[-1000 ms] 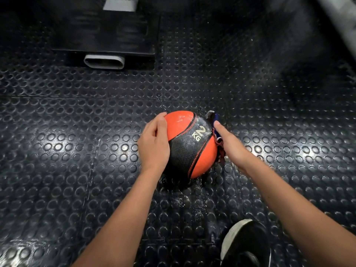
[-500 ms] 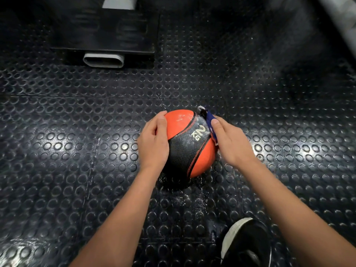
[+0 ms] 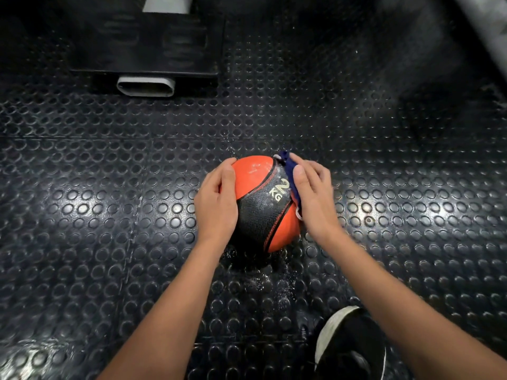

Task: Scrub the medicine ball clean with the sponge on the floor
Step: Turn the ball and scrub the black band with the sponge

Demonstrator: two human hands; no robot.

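Shoe (image 3: 348, 344) at bottom edge, right of centre, black with a white sole rim. Both forearms reach forward from the bottom corners. Floor (image 3: 82, 215) is black studded rubber, wet-looking specks just in front of the ball. Ball (image 3: 263, 209) sits on the floor mid-frame, orange and black, "2 KG" facing up. Left hand (image 3: 216, 201) lies against its left side, fingers fairly straight along the curve, thumb on the orange panel. Right hand (image 3: 312, 198) presses the sponge (image 3: 290, 182) onto the ball's upper right side, fingers extended over it; sponge is blue, mostly hidden under the hand. Farther back, a black box (image 3: 142, 50) with a pale oval opening (image 3: 146, 86).
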